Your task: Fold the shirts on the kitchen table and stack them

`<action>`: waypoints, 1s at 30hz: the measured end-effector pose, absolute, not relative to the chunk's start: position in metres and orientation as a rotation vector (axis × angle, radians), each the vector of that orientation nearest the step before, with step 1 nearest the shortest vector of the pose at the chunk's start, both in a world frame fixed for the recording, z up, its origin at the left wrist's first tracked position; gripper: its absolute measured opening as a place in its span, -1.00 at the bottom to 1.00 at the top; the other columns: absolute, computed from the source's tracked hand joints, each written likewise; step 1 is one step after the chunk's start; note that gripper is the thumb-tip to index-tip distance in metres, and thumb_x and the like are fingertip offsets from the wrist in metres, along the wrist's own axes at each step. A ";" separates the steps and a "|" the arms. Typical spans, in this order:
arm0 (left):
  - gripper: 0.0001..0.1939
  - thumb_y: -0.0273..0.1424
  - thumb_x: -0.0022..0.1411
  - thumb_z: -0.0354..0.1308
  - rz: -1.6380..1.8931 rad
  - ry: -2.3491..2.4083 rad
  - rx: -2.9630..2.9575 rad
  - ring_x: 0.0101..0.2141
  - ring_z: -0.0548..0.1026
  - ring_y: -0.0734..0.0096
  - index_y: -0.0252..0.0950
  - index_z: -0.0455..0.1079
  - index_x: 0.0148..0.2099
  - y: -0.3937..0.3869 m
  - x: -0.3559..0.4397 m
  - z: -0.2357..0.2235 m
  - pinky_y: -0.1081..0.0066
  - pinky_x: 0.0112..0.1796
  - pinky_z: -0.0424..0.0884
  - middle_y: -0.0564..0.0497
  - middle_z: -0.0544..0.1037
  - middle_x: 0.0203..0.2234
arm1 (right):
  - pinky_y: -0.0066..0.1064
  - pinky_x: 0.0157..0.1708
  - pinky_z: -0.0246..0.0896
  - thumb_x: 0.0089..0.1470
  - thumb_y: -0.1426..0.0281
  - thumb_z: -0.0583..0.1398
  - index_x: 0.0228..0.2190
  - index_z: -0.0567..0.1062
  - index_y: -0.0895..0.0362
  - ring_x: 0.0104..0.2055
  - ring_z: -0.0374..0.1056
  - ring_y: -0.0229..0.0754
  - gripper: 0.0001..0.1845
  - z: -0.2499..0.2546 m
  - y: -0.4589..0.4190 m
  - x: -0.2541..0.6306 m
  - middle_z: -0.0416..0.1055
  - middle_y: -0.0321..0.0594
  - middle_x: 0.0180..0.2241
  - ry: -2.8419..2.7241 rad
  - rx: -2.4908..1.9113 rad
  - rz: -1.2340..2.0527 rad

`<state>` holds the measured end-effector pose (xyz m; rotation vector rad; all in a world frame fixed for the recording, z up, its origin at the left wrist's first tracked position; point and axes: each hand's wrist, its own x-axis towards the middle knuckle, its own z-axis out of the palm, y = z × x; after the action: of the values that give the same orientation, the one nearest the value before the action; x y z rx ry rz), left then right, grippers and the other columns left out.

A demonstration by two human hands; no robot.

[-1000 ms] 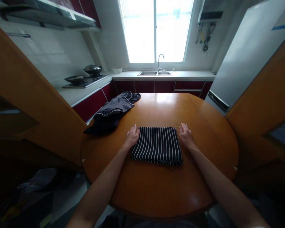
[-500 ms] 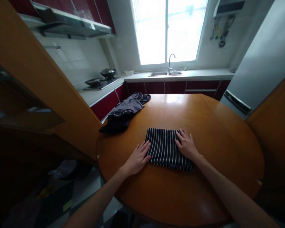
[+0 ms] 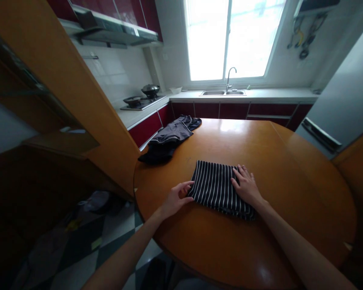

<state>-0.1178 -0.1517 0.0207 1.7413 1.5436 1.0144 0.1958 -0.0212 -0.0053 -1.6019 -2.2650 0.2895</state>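
**Our left hand (image 3: pixel 174 201) and right hand (image 3: pixel 246 186) at the striped cloth (image 3: pixel 216 186)**

We have the striped cloth, black with thin white lines, lying folded in a flat, four-sided bundle on the wooden desk (image 3: pixel 205 245), with its layers showing along the near edge. Our left hand is at the cloth's left edge, fingers bent and thumb held apart from them. That grip is partly open, and we cannot tell whether any fabric is caught between the fingertips. Our right hand lies palm down over the cloth's right side with its fingers spread; that grip is open and flat, pressing on top with nothing closed inside it.

Farther off on the desk, towards its far left edge, we see a loose heap of dark clothing (image 3: pixel 172 135) with pale piping, well apart from the striped cloth. Beyond the desk, a hob (image 3: pixel 143 103) with two lidded pans sits on the left of the white counter (image 3: pixel 187 94). A double sink (image 3: pixel 213 93) with a curved tap (image 3: pixel 228 80) is set in the counter below the bright window (image 3: pixel 207 40), and a pale fridge (image 3: pixel 345 96) stands to the right.
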 end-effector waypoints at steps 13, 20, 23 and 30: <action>-0.56 -0.27 0.24 0.24 0.977 1.601 1.696 -0.48 0.27 0.47 -0.29 0.41 0.13 -0.149 -0.124 0.023 0.46 -0.39 0.22 0.17 0.32 -0.51 | 0.20 0.36 -0.41 0.34 0.14 -0.12 0.32 0.22 0.15 0.47 -0.29 0.02 -0.36 -0.004 -0.024 0.195 -0.05 -0.10 0.42 -2.317 -1.657 0.200; -0.52 -0.32 0.16 0.28 1.015 1.564 1.673 -0.38 0.40 0.42 -0.27 0.40 0.13 -0.153 -0.129 0.022 0.42 -0.31 0.32 0.07 0.48 -0.37 | 0.21 0.36 -0.39 0.35 0.15 -0.15 0.32 0.21 0.13 0.47 -0.29 0.01 -0.36 0.001 -0.027 0.194 -0.04 -0.13 0.42 -2.351 -1.699 0.155; -0.57 -0.35 0.13 0.29 0.997 1.495 1.639 -0.39 0.40 0.43 -0.27 0.42 0.07 -0.153 -0.132 0.021 0.44 -0.33 0.31 0.08 0.48 -0.39 | 0.22 0.36 -0.39 0.35 0.15 -0.15 0.33 0.20 0.13 0.47 -0.29 0.01 -0.36 0.001 -0.027 0.194 -0.03 -0.14 0.42 -2.360 -1.695 0.134; -0.64 -0.37 0.11 0.26 1.259 1.723 1.506 -0.44 0.42 0.43 -0.25 0.40 -0.02 -0.149 -0.121 0.004 0.46 -0.37 0.31 0.11 0.46 -0.44 | 0.23 0.35 -0.35 0.36 0.14 -0.16 0.32 0.20 0.11 0.47 -0.29 0.00 -0.37 -0.001 -0.027 0.194 -0.02 -0.15 0.42 -2.359 -1.713 0.124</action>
<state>-0.1213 -0.1491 0.0036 1.5056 1.7228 1.2593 0.1941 -0.0267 -0.0011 -1.7135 -2.3588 0.1236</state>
